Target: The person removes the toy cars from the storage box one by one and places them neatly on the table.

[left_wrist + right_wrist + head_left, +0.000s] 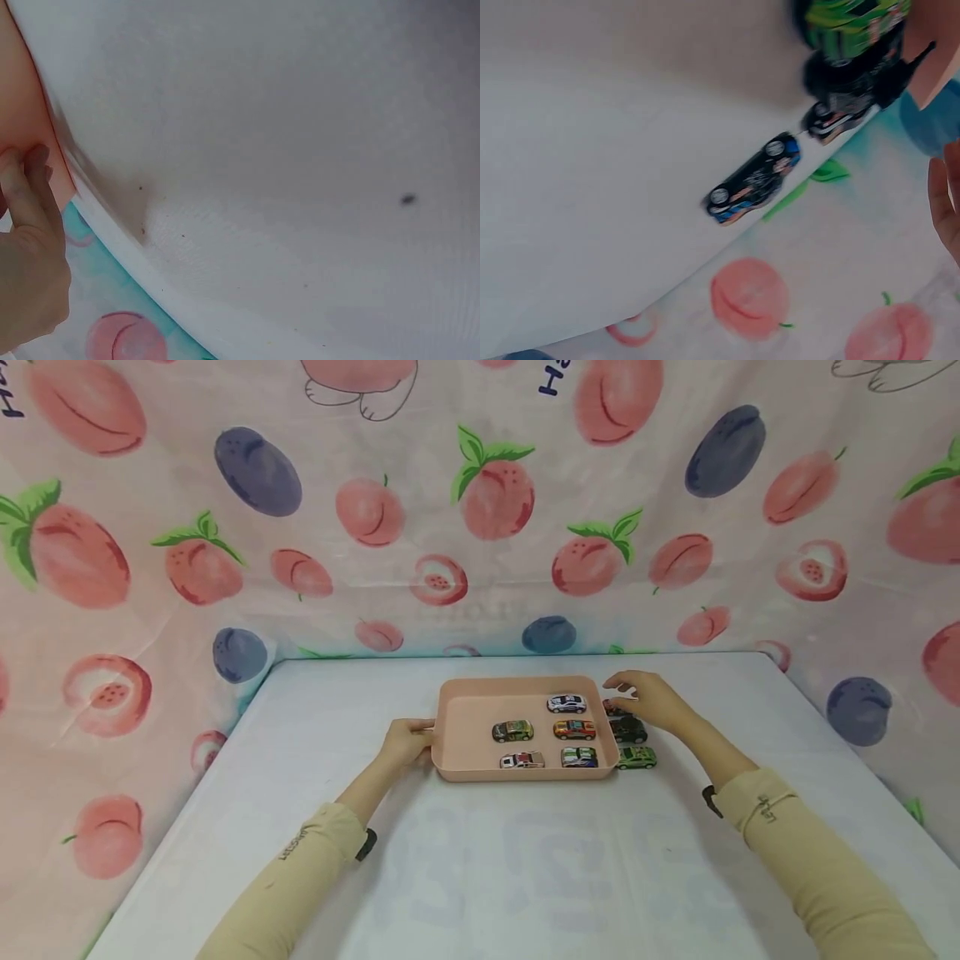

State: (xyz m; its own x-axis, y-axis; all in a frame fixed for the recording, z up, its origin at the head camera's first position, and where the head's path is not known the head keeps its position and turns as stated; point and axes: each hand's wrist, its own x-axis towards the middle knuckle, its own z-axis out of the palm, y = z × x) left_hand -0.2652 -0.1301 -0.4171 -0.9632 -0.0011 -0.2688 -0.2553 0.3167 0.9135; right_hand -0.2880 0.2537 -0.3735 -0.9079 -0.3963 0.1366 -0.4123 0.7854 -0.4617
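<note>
In the head view my left hand grips the left rim of a peach-pink tray; the left wrist view has its fingers against the tray's outer wall. Several toy cars lie in the tray, among them a white one, an orange-red one and a green-brown one. Beyond the tray's right rim my right hand hovers, fingers loosely bent, over a small dark-red toy car that it partly hides. A black toy car and a green one sit nearer.
A white cloth covers the table, and a fruit-print curtain rises behind it. The right wrist view shows a black toy car with blue and orange trim on the table near its edge.
</note>
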